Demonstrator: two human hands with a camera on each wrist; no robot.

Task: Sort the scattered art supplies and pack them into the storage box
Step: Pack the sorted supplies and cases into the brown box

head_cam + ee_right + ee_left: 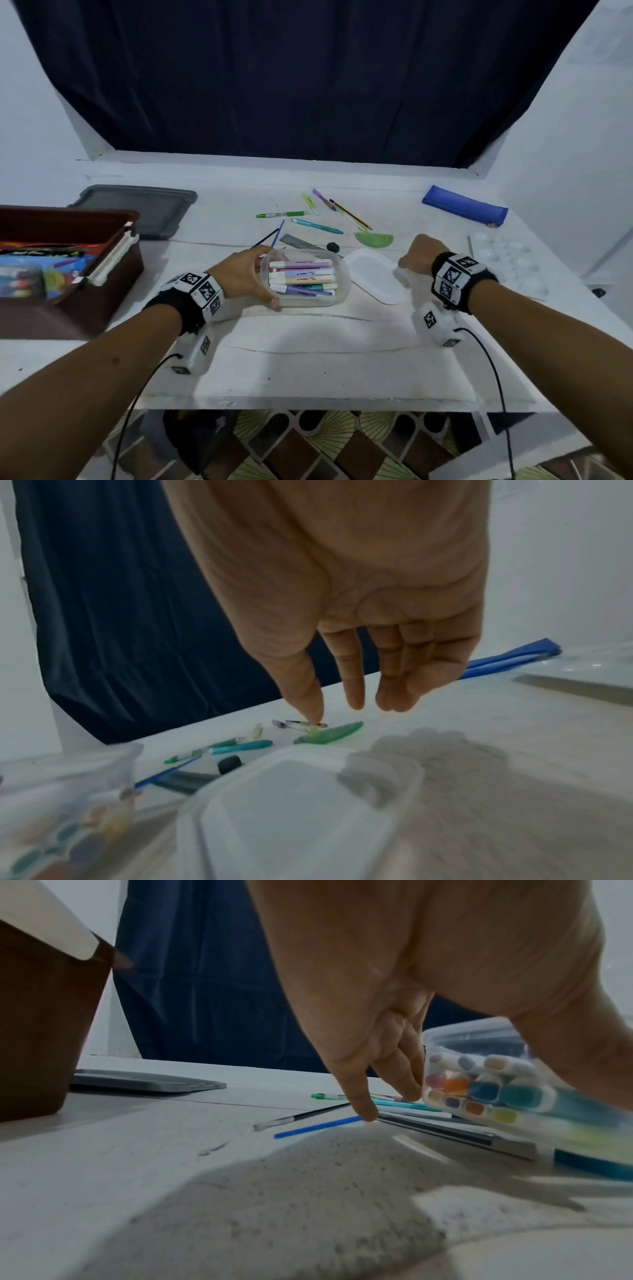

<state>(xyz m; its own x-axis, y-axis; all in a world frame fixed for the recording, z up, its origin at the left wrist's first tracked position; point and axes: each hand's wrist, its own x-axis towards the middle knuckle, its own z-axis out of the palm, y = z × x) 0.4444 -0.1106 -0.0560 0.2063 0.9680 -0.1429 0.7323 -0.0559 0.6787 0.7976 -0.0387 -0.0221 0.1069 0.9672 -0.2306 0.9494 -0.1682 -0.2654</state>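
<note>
Left hand (245,274) grips tub (305,277) of markers (301,275) mid-worktop (308,359). Right hand (419,255) empty, fingers loose, above tub lid (375,279). Storage box (68,270) far left. Pens (317,226) scattered beyond tub.

The white counter (308,359) carried a brown storage box (68,274) at its left edge, with a grey lid (137,209) behind it. A clear tub of markers (305,277) and its white lid (376,279) sat mid-counter. Pens (317,226), a green protractor (373,238) and a ruler (301,241) lay toward the back edge, a blue pencil case (464,209) near the back right corner, and a paint palette (507,263) at the right edge.
</note>
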